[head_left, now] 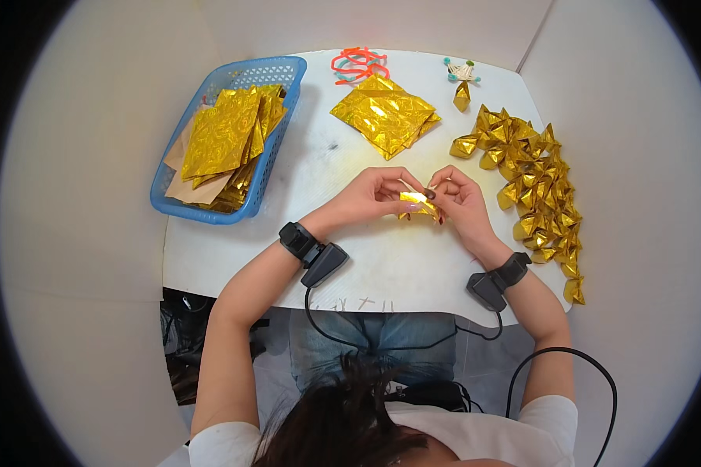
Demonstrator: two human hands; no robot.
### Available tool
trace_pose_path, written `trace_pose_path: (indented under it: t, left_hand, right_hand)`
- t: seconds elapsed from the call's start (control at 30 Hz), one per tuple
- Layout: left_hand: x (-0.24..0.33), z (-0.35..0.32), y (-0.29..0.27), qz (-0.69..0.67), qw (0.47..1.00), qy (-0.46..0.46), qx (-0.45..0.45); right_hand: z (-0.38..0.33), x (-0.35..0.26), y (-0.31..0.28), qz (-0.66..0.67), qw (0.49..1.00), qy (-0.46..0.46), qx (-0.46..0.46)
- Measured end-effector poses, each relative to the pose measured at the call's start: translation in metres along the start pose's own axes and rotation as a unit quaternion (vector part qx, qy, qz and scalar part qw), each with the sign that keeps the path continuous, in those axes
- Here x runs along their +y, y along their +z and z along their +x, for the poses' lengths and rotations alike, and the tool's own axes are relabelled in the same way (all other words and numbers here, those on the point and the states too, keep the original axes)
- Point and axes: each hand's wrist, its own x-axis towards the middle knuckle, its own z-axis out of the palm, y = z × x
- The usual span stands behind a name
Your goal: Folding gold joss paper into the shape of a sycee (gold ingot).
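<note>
Between both hands, over the middle of the white table, is a small folded piece of gold foil paper (418, 204). My left hand (378, 193) pinches its left side with thumb and fingers. At its right end, my right hand (459, 198) is closed on it too, thumb and fingertips pressed together. Just beyond the hands lies a loose stack of flat gold foil sheets (384, 117). To the right of my right hand spreads a heap of folded gold foil pieces (536, 183) with pointed tips.
A blue plastic basket (261, 187) at the left holds more gold sheets and brown paper. Red and teal twisted strips (358, 65) lie at the far edge. Near the far right corner is a white-and-green bundle (461, 71) with a single gold piece (462, 97). Pale walls enclose the table.
</note>
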Motion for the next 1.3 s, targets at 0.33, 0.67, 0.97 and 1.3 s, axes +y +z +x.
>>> trace_pose_path:
  t: [0.33, 0.67, 0.97, 1.3]
  left_hand:
    - [0.0, 0.002, 0.003, -0.017, 0.998, 0.009, 0.056]
    - [0.003, 0.002, 0.004, -0.02, 0.997, -0.01, 0.075]
    - [0.0, 0.001, 0.002, 0.0, 0.998, -0.022, 0.065]
    - [0.001, 0.001, 0.003, -0.002, 0.998, -0.021, 0.065]
  right_hand:
    - [-0.005, -0.006, -0.001, 0.071, 0.997, 0.003, -0.035]
    - [-0.004, -0.003, -0.003, -0.005, 0.999, 0.013, -0.04]
    - [-0.003, 0.0, -0.005, -0.024, 0.999, 0.006, -0.044]
    - [-0.004, -0.001, -0.002, -0.053, 0.998, 0.014, -0.02]
